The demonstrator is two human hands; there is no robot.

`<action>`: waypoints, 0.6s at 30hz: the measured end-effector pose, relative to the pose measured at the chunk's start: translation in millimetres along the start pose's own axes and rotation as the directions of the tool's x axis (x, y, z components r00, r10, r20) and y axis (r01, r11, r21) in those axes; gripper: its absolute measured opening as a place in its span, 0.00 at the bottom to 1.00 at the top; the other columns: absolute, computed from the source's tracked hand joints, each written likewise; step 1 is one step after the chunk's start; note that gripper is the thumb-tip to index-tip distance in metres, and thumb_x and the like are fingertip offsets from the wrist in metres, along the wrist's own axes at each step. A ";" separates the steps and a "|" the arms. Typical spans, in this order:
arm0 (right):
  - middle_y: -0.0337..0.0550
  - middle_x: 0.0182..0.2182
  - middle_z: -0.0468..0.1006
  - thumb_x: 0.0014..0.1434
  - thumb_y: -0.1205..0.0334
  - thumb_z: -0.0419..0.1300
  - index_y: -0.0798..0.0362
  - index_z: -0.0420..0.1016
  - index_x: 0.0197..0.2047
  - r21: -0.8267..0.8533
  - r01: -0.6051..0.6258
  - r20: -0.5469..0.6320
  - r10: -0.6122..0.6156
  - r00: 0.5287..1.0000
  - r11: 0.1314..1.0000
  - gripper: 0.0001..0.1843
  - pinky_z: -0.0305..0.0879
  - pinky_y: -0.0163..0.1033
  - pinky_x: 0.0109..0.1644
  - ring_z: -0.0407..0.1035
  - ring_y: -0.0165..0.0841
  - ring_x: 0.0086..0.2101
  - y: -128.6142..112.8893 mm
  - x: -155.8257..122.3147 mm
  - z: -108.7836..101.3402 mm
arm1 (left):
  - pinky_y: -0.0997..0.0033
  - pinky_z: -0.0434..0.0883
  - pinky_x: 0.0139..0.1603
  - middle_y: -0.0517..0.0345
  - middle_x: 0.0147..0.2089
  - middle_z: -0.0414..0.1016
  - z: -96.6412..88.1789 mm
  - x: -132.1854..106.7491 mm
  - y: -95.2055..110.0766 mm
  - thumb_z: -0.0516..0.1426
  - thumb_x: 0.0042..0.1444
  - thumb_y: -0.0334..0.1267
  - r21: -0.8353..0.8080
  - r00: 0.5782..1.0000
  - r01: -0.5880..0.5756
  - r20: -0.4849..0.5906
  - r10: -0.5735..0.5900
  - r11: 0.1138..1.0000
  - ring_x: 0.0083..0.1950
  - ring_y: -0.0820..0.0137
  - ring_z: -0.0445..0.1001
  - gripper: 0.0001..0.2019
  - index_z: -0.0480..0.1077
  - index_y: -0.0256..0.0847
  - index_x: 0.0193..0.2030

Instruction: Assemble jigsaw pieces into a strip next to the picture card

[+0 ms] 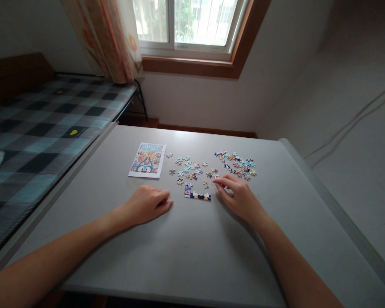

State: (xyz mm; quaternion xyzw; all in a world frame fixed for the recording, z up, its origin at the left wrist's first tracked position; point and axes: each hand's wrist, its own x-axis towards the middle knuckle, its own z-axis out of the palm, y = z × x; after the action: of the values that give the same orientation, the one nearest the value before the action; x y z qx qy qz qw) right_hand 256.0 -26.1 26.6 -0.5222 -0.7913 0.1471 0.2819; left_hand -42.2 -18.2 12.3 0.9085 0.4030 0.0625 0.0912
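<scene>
Loose jigsaw pieces (pixel 192 167) lie scattered on the grey table (pixel 186 252), with a denser heap (pixel 239 164) to the right. A short joined strip of pieces (pixel 197 195) lies between my hands. My left hand (pixel 147 204) rests palm down on the table left of the strip, fingers curled loosely, holding nothing. My right hand (pixel 239 196) lies right of the strip, fingers curled, fingertips pinched near a loose piece below the heap; whether it holds one is hidden. A colourful picture card (pixel 147 160) lies further left.
A bed with a checked cover (pixel 35 128) runs along the table's left edge. A window (pixel 186 25) and curtain (pixel 105 38) are beyond the table. White wall (pixel 349 107) stands close on the right.
</scene>
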 end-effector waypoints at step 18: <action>0.45 0.37 0.76 0.63 0.64 0.53 0.52 0.77 0.43 0.003 -0.011 0.034 0.011 0.999 1.000 0.11 0.68 0.40 0.43 0.72 0.34 0.35 1.3 -0.4 1.2 | 0.72 0.54 0.27 0.59 0.24 0.72 -8.7 0.0 4.7 0.47 0.65 0.45 0.067 1.000 -0.015 0.028 0.013 0.998 0.25 0.71 0.69 0.17 0.67 0.41 0.28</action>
State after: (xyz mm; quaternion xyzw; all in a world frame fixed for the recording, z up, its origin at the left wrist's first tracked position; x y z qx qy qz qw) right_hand 256.4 -25.9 24.8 -0.5234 -0.7928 0.1589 0.2686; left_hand -40.4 -20.3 21.8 0.9146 0.3973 0.0371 0.0660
